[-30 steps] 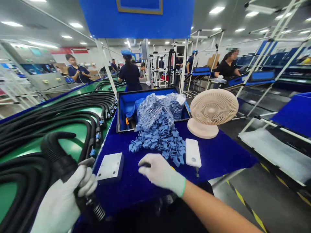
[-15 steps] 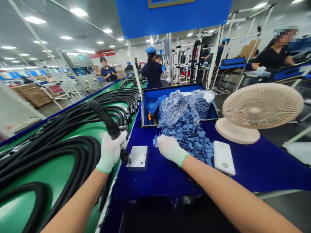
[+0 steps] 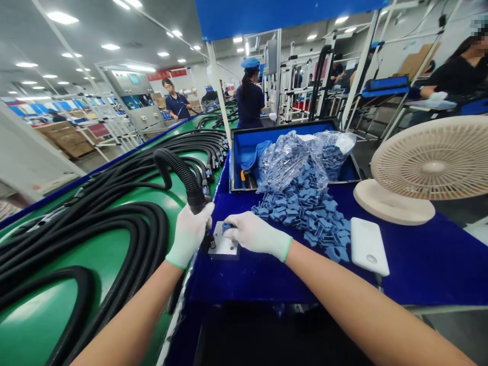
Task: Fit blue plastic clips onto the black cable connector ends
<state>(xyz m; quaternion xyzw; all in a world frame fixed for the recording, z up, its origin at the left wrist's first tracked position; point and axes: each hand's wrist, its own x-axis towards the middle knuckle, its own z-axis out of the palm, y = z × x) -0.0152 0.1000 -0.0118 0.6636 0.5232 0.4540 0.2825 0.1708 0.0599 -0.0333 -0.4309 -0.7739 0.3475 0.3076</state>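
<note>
My left hand (image 3: 189,231), in a white glove, is wrapped round the end fitting of a black corrugated hose (image 3: 183,175). The fitting's narrow tip points down at the left edge of a grey metal block (image 3: 224,248). Over that block my gloved right hand (image 3: 255,234) pinches a small blue plastic clip (image 3: 227,226), partly hidden by the fingers. Behind the right hand lies a heap of the same blue clips (image 3: 305,208), spilling from a clear plastic bag (image 3: 292,155).
A blue bin (image 3: 238,152) holds the bags at the back. To the right stand a beige fan (image 3: 430,168) and a white power bank (image 3: 369,246). Many black hoses (image 3: 125,223) lie on the green surface (image 3: 118,269) at left. Other people work farther off.
My right hand has moved left from the heap to the metal block, now with a blue clip in its fingers. The left hand still grips the hose, and the view has shifted slightly.
</note>
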